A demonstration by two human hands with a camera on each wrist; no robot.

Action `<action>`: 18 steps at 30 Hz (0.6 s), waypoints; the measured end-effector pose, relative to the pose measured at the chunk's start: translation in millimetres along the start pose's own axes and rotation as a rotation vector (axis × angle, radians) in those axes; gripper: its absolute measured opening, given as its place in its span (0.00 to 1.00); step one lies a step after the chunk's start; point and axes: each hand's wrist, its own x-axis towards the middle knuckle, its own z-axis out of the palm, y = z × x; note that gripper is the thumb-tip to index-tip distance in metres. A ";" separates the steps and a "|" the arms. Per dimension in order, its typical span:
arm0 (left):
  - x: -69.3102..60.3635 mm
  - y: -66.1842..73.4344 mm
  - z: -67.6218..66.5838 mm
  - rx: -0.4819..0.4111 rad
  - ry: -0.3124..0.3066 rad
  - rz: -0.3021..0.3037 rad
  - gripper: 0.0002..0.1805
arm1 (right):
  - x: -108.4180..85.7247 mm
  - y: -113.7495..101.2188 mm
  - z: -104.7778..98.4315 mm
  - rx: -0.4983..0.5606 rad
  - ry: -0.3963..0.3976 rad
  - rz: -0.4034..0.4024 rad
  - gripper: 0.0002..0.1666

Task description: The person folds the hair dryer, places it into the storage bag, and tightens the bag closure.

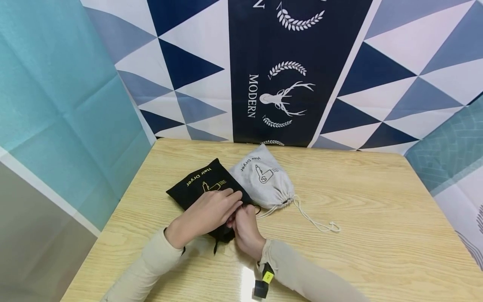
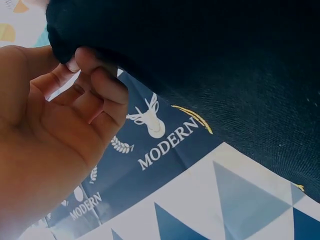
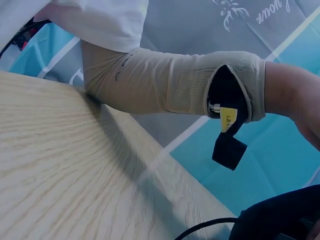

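Note:
A black drawstring bag (image 1: 191, 194) printed "Hair Dryer" in gold lies tilted between my hands in the head view. My left hand (image 1: 211, 212) reaches over its gathered end. In the left wrist view, that hand (image 2: 65, 115) pinches the dark cloth (image 2: 215, 65) at its edge with bent fingers. Close beside it, my right hand (image 1: 247, 230) has curled fingers gripping the bag's mouth, its fingertips partly hidden. In the right wrist view, part of the black bag (image 3: 280, 215) and a black cord (image 3: 207, 226) show at lower right.
Behind the black bag, partly under it, lies a light grey drawstring bag (image 1: 260, 178) with a hair dryer print. Its white cord (image 1: 315, 222) trails right across the wooden table (image 1: 370, 218). A patterned curtain (image 1: 196, 63) hangs along the table's back edge.

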 end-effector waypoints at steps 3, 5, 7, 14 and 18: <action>-0.2 0.5 0.0 -0.001 0.011 -0.004 0.07 | 3.6 3.6 -0.3 -0.001 -0.009 0.000 0.23; -0.3 -0.7 0.8 0.003 0.010 -0.014 0.07 | 6.5 5.8 -2.6 -0.011 -0.046 0.013 0.24; -0.4 -2.1 1.8 0.004 0.000 -0.026 0.08 | 8.8 7.6 -6.6 -0.050 -0.083 0.047 0.25; -0.4 -4.8 6.8 0.002 -0.065 -0.044 0.08 | 11.3 6.8 -30.0 -0.252 -0.283 0.164 0.26; -1.5 -4.5 8.1 -0.006 -0.103 -0.052 0.08 | 11.3 -0.5 -46.5 -0.381 -0.393 0.166 0.22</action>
